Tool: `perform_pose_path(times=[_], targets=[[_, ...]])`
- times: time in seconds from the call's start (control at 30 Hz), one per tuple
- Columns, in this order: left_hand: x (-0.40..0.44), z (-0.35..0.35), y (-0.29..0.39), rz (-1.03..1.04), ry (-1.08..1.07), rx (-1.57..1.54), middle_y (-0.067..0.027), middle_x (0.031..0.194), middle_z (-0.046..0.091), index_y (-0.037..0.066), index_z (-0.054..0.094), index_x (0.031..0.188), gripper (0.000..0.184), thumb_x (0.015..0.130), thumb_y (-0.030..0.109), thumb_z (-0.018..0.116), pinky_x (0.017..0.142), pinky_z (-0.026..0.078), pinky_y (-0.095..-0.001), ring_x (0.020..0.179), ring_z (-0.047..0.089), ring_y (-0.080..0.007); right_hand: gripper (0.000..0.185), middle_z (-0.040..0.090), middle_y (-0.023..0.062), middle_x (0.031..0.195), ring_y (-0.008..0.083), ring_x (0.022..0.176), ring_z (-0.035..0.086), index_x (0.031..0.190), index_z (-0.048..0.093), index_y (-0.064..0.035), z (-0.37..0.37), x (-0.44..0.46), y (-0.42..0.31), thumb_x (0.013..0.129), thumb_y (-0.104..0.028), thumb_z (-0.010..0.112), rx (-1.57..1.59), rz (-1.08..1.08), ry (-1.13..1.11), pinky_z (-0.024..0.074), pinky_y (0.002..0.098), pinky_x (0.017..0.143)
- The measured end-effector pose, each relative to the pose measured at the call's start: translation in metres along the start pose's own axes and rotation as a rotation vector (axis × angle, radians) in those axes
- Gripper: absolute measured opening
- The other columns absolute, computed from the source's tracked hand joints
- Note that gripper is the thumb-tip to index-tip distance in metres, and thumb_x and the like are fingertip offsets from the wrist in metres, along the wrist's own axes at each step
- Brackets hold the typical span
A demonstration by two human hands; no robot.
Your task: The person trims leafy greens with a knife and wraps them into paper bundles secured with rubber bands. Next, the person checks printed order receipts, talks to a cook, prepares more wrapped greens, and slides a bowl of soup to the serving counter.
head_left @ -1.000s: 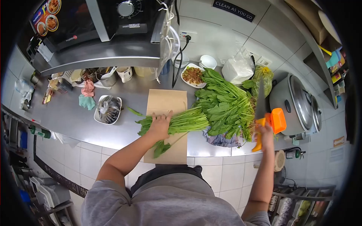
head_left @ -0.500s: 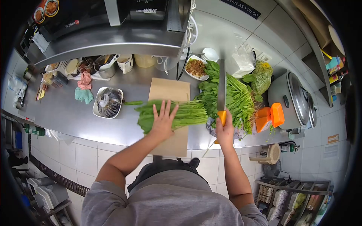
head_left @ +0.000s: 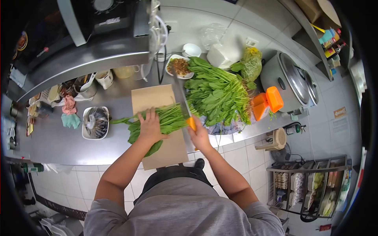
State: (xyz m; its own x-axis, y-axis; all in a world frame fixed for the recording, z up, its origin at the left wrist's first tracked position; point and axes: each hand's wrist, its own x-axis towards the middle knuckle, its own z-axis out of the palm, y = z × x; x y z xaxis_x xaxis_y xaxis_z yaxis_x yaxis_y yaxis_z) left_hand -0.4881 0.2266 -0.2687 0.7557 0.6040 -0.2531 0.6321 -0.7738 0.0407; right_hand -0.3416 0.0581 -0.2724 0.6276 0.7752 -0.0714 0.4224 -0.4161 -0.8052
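My left hand [head_left: 149,128] lies spread over a bunch of leafy greens [head_left: 171,120], fingers apart, pressing it onto a brown cutting board [head_left: 153,97]. The leaves point left and the stems right. My right hand [head_left: 200,137] is closed around the orange handle of a large knife [head_left: 181,94]. Its long blade points away from me and crosses the stem end of the bunch; whether it touches the stems I cannot tell. Just right of the knife, a big pile of leafy greens [head_left: 216,94] rests on crumpled paper [head_left: 220,128].
A white tub [head_left: 85,129] holding a dark bagged item stands left of the board. Behind are a dish of chopped food [head_left: 180,67] and a white bowl [head_left: 191,50]. Orange containers [head_left: 274,99] and a large metal pot [head_left: 281,82] stand right. A steel shelf [head_left: 86,65] overhangs the back left.
The knife has come left from above the pile to the stem end of the bunch, its blade now tilted. My left hand stays on the greens. The camera view has shifted and turned.
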Motion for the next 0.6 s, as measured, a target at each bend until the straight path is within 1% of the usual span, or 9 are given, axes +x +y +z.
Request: perform_pose_path(times=[0.07,0.1,0.13,0.23,0.3,0.4,0.5,0.53,0.6], targets=[[0.009,0.004,-0.011,0.075,0.288,-0.312,-0.0207,0.138,0.042,0.0,0.041,0.139,0.098,0.069,0.061,0.071,0.107,0.021,-0.0612,0.129,0.038,-0.0345,0.055,0.066,0.0241,0.084,0.0418,0.076,0.065,0.14,0.039,-0.0108,-0.006,-0.007,0.019,0.089,-0.015,0.06,0.02,-0.066,0.06,0.052,0.043,0.068],[0.024,-0.004,-0.023,0.037,0.221,-0.492,-0.0188,0.138,0.046,0.004,0.049,0.134,0.075,0.081,0.055,0.062,0.105,0.027,-0.0595,0.129,0.041,-0.0351,0.053,0.065,0.0172,0.073,0.0331,0.062,0.065,0.14,0.041,-0.0106,-0.008,-0.01,0.027,0.09,-0.015,0.059,0.023,-0.089,0.1,0.0512,0.0394,0.059],[0.037,-0.005,-0.037,-0.026,0.179,-0.486,-0.0179,0.133,0.051,0.004,0.052,0.131,0.066,0.085,0.05,0.061,0.104,0.03,-0.057,0.125,0.044,-0.0355,0.053,0.065,0.0172,0.073,0.0331,0.062,0.065,0.14,0.041,-0.0106,-0.012,-0.015,0.027,0.09,-0.015,0.059,0.028,-0.093,0.083,0.0512,0.0394,0.059],[0.087,0.026,-0.07,-0.053,-0.035,-0.46,-0.0163,0.124,0.057,0.004,0.058,0.123,0.052,0.089,0.044,0.058,0.099,0.035,-0.0544,0.118,0.05,-0.0366,0.052,0.059,0.0072,0.063,0.0135,0.05,0.056,0.141,0.04,-0.0113,-0.022,-0.024,0.012,0.092,-0.015,0.058,0.157,0.081,0.051,0.047,0.0282,0.05],[0.095,0.032,-0.075,-0.003,-0.205,-0.443,-0.0156,0.122,0.058,0.004,0.061,0.119,0.047,0.091,0.042,0.057,0.096,0.037,-0.0542,0.115,0.052,-0.0373,0.053,0.06,0.0082,0.064,0.0153,0.051,0.057,0.141,0.04,-0.0115,-0.021,-0.027,0.008,0.092,-0.015,0.058,0.129,0.083,0.034,0.0476,0.0294,0.051],[0.054,0.0,-0.042,0.023,-0.192,-0.53,-0.0212,0.132,0.051,0.005,0.045,0.137,0.076,0.081,0.052,0.065,0.105,0.028,-0.0585,0.123,0.046,-0.0395,0.057,0.066,0.0163,0.076,0.0273,0.063,0.065,0.144,0.035,-0.0125,-0.025,-0.04,0.0,0.092,-0.014,0.057,0.025,0.105,-0.016,0.0514,0.0354,0.061],[-0.016,-0.006,-0.011,0.046,-0.058,-0.335,-0.025,0.143,0.037,0.005,0.023,0.148,0.106,0.07,0.058,0.073,0.111,0.019,-0.0589,0.133,0.036,-0.0393,0.062,0.064,0.0274,0.107,0.0419,0.095,0.065,0.149,0.028,-0.0164,-0.025,-0.065,-0.028,0.093,-0.012,0.055,-0.062,0.111,-0.177,0.0519,0.0402,0.079],[-0.026,-0.001,-0.007,0.119,0.003,-0.175,-0.0269,0.148,0.029,0.005,0.01,0.152,0.122,0.065,0.058,0.077,0.114,0.014,-0.0576,0.138,0.03,-0.0393,0.062,0.064,0.0264,0.108,0.0414,0.097,0.064,0.149,0.028,-0.0176,-0.019,-0.071,-0.023,0.093,-0.011,0.054,-0.074,0.009,-0.182,0.0516,0.0396,0.082],[-0.024,0.008,-0.008,0.101,-0.025,-0.137,-0.0239,0.149,0.026,0.003,0.005,0.151,0.127,0.061,0.05,0.082,0.113,0.019,-0.0548,0.137,0.029,-0.0374,0.062,0.064,0.0262,0.108,0.042,0.098,0.063,0.149,0.028,-0.0181,-0.012,-0.077,-0.02,0.093,-0.01,0.054,-0.089,-0.087,-0.219,0.0515,0.041,0.083]])
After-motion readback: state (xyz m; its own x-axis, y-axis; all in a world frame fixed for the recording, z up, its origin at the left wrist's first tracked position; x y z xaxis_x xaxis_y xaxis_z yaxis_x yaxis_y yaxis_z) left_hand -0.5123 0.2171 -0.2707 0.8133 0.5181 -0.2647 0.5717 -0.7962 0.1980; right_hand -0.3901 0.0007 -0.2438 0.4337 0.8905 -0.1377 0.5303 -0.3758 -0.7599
